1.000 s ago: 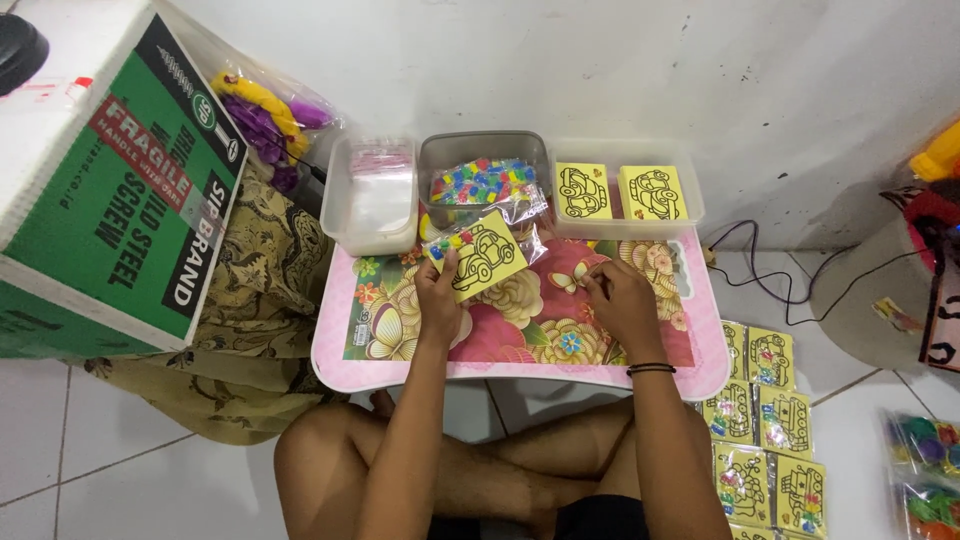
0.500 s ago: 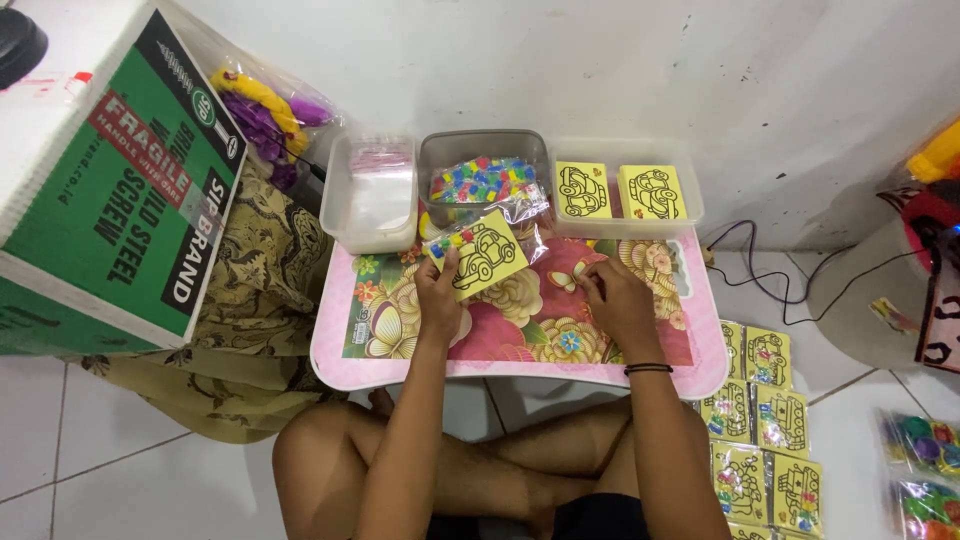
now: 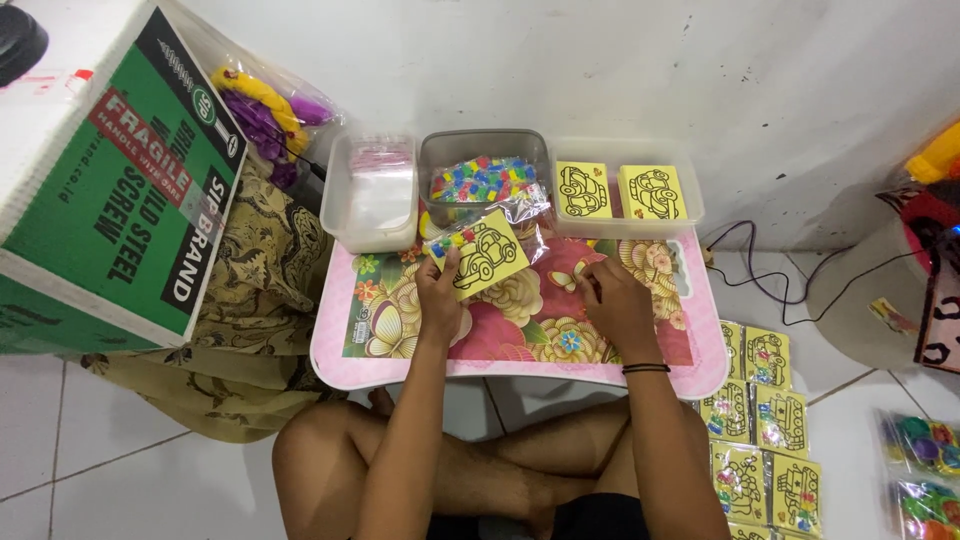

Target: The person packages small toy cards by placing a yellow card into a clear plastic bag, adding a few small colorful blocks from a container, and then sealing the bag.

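Observation:
My left hand [image 3: 440, 298] holds up a yellow card with a car outline [image 3: 482, 254] in a clear plastic sleeve, with small coloured pieces at its top left corner. My right hand [image 3: 612, 305] rests on the pink flowered lap table [image 3: 520, 325], fingers curled near a butterfly print; I cannot tell if it pinches anything. Behind the card stands a grey tub of coloured pieces [image 3: 484, 176]. A clear tray to its right carries two stacks of yellow car cards [image 3: 615, 190].
A clear tub of plastic sleeves [image 3: 373, 193] stands at the table's back left. A green and white cardboard box [image 3: 110, 180] sits left, over patterned cloth. Packed yellow cards [image 3: 760, 420] lie on the floor at right, beside bags of coloured bits [image 3: 925, 470] and a cable.
My right hand has slid a little to the right and back on the table. The left hand keeps the sleeved card in about the same place.

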